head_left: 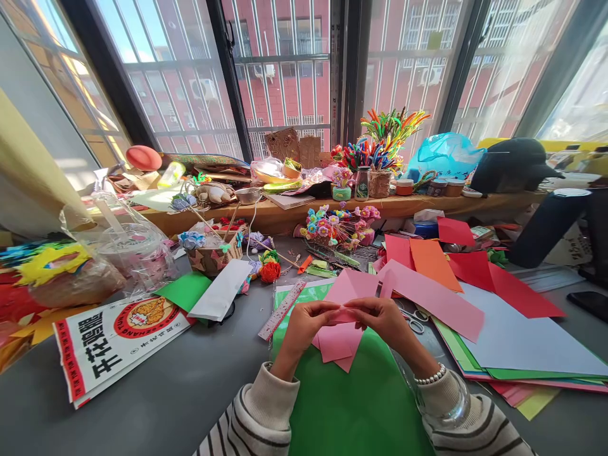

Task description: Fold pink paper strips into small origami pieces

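Grey table (156, 411): spreads under everything at work height, crowded along its far side.
Glossy green sheet (356, 411): lies between the forearms, below both hands.
Paper stack (527, 335): on the right, white on top, green and other coloured edges showing beneath.
Printed bag (128, 335): flat on the left, white with red bands and black lettering.
Pink strip (441, 301): slants just beyond the right wrist, partly over the stack.
Right hand (386, 316): thumb and forefinger pinched together on the folded pink paper (346, 315).
Left hand (306, 323): thumb and forefinger also closed on it, fingertips nearly meeting the right's.
Pink pieces (336, 345): overlap on the green sheet, below the folded pink paper.
Ruler (282, 310): tilted, left of the left hand.
Scissors (416, 329): handles show beside the right wrist.
Folded pink paper: held above the green sheet, its exact fold hidden by fingers.
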{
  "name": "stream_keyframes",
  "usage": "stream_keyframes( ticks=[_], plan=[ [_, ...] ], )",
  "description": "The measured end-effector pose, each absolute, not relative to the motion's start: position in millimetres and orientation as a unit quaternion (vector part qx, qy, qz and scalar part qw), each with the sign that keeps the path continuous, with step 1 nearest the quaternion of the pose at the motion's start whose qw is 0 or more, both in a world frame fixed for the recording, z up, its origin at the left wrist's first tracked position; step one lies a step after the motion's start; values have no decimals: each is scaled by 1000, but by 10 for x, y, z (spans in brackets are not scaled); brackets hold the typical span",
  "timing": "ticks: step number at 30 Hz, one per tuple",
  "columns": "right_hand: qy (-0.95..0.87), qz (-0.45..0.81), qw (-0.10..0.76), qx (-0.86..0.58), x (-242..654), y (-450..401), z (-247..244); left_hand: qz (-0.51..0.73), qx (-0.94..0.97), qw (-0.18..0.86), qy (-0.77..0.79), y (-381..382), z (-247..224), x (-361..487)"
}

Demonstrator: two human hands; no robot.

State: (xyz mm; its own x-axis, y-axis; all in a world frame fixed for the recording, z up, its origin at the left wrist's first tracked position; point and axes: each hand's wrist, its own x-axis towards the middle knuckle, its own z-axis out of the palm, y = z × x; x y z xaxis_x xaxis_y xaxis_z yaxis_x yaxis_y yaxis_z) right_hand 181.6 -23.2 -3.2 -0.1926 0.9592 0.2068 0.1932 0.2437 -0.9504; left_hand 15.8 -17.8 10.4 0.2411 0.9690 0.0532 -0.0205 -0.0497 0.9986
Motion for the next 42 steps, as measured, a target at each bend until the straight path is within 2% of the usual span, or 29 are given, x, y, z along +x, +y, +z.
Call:
stream_keyframes(
  ticks=[42],
  plan=[
    [-683, 343, 442, -470, 1753, -279, 27, 447, 593, 519, 423, -165, 66, 179]
  ],
)
